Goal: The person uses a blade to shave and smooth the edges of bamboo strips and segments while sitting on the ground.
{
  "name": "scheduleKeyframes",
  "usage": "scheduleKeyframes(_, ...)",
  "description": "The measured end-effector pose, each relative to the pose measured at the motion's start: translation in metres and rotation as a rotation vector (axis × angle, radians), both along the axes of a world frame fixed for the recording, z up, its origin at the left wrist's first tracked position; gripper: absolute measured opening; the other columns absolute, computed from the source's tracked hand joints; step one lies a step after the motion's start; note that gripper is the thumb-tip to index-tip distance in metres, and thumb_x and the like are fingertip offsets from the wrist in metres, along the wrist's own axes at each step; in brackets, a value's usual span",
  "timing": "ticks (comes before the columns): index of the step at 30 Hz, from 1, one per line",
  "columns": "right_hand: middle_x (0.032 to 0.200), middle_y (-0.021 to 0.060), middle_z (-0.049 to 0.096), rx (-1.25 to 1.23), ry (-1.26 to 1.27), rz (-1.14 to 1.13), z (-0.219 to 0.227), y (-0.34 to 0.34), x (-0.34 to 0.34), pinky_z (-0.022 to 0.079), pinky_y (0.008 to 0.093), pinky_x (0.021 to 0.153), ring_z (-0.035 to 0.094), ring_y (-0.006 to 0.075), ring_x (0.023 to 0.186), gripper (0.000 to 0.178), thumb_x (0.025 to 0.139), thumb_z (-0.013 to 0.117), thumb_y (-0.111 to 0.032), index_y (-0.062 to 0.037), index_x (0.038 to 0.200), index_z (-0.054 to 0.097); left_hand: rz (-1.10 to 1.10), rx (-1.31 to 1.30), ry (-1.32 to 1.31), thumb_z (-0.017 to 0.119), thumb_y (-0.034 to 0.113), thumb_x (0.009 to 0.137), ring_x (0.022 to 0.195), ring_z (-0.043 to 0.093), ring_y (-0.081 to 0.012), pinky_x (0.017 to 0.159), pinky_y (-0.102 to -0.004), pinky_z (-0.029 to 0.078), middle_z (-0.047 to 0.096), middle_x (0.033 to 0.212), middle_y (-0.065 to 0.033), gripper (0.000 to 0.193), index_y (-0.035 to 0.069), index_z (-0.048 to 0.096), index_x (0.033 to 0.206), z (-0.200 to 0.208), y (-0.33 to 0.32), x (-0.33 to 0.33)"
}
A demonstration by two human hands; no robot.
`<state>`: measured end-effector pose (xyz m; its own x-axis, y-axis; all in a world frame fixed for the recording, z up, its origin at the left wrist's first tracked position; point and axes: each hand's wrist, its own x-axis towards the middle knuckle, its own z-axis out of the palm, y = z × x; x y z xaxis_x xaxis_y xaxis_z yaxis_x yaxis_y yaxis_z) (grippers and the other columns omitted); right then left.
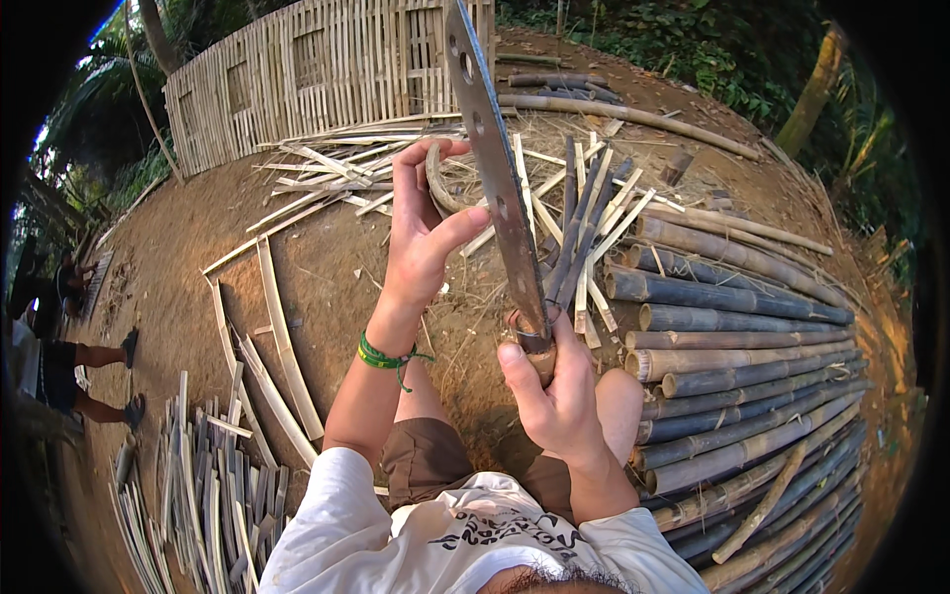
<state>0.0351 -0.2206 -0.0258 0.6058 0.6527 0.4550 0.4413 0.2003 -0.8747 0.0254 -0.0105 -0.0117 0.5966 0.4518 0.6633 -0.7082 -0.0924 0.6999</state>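
Note:
My right hand (562, 396) grips the short wooden handle of a machete (495, 163). Its long, worn grey blade has a row of round holes and points up and away from me. Beside the blade, my left hand (416, 243) is raised with its fingers curled round a pale, curved piece of split bamboo (435, 180). The left thumb tip lies close to the flat of the blade; whether they touch I cannot tell. Behind the machete, dark and pale bamboo strips (584, 223) lie crossed on the dirt.
Thick bamboo poles (752, 332) are stacked along my right. Split strips (208, 485) lie heaped at the near left, with long slats (287, 337) on the ground. Far off stands a slatted bamboo wall (327, 84). Another person's legs (99, 381) show at the left edge.

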Motion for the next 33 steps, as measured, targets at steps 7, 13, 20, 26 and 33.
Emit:
scheduleKeyframes(7,0.072,0.0067,0.061,0.048,0.077,-0.021,-0.018,0.003,0.005,0.045,0.0325,0.058,0.058,0.0178,0.059,0.029,0.095,0.066,-0.016,0.0037,0.114,0.057,0.024,-0.037,0.012,0.085,0.011,0.075,0.106,0.043,-0.0124,0.094,-0.0255,0.040,0.041,0.114,-0.0031,0.070,0.007,0.040,0.129,-0.004,-0.001,0.017)
scheduleKeyframes(13,0.078,0.0034,0.059,0.262,0.314,-0.019,-0.039,-0.014,0.016,0.045,0.0241,0.058,0.056,0.0087,0.065,0.029,0.099,0.063,-0.016,0.0036,0.119,0.055,0.028,0.034,0.041,0.090,0.018,0.068,0.103,0.042,-0.0130,0.092,-0.0270,0.039,0.042,0.112,-0.0040,0.076,0.005,0.042,0.126,-0.016,-0.023,0.030)
scheduleKeyframes(20,0.141,0.0184,0.053,0.375,0.227,-0.223,-0.115,-0.025,0.047,0.046,0.0358,0.106,0.056,0.0261,0.127,0.092,0.079,0.085,-0.016,0.0071,0.152,0.034,0.246,0.566,0.103,0.091,0.039,0.060,0.099,0.045,-0.0262,0.092,-0.0379,0.034,0.046,0.104,-0.0085,0.070,0.009,0.052,0.109,-0.077,-0.076,0.008)
scheduleKeyframes(26,0.138,0.0176,0.055,0.364,0.464,-0.137,-0.129,-0.022,0.038,0.054,0.0360,0.095,0.063,0.0244,0.111,0.103,0.070,0.091,-0.029,0.0077,0.150,0.037,0.235,0.503,0.153,0.085,0.054,0.066,0.130,0.043,-0.0402,0.113,-0.0667,0.022,0.047,0.133,-0.0176,0.100,0.004,0.044,0.143,-0.096,-0.090,-0.020)
scheduleKeyframes(33,0.093,0.0010,0.058,0.402,0.295,-0.188,-0.143,-0.040,0.071,0.051,0.0328,0.080,0.053,0.0137,0.086,0.066,0.079,0.086,-0.043,-0.0078,0.127,0.057,0.915,0.237,1.180,0.071,0.036,0.091,0.116,0.060,-0.0353,0.097,-0.0460,0.050,0.061,0.125,-0.0212,0.063,0.009,0.052,0.145,-0.327,0.153,-0.163)
